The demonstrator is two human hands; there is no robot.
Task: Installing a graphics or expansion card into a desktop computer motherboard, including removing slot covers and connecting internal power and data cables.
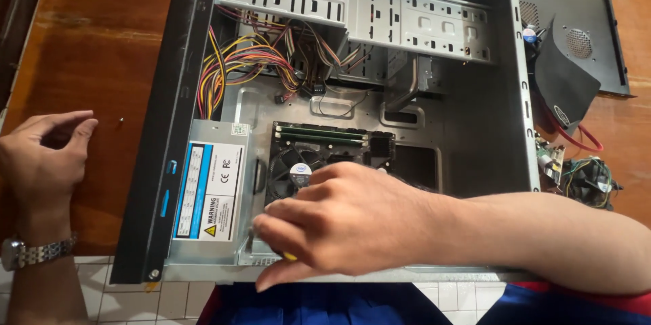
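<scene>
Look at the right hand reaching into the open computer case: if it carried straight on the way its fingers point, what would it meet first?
Probably the grey metal power supply box with the blue-and-white label: the right hand points its fingers leftward at the box's near edge, though depth is unclear.

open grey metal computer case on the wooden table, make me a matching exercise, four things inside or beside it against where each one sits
Things:
1. boxy grey power supply with a striped label
2. bundle of yellow, red and black wires
3. round black cooling fan
4. loose black side panel with a round vent

Places:
A. on the table, right of the case
B. under the right hand, mid-case
C. near-left corner of the case
D. far-left of the case, beyond the power supply

Pairs: 1-C, 2-D, 3-B, 4-A
</scene>
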